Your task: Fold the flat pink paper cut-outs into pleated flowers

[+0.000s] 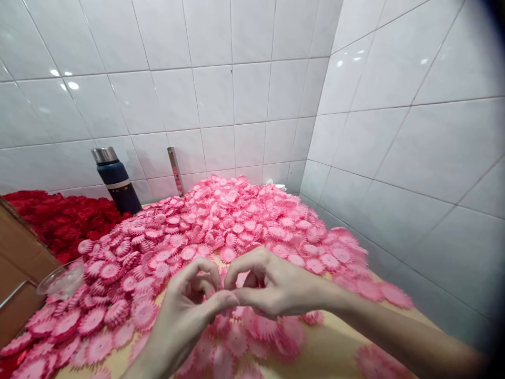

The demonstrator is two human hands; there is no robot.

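Left hand [189, 305] and right hand [272, 287] meeting fingertip to fingertip above pink petal pile [236, 221] on table [335, 347]; fingers curled, anything pinched between them hidden. Flask [115, 179] behind.

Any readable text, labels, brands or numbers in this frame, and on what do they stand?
None can be read.
Dark blue flask: no label or brand shows.
Metal strip leaning on the tiled wall: no legible marks.
Pink flower pieces, red pile, clear cup: plain, no print.
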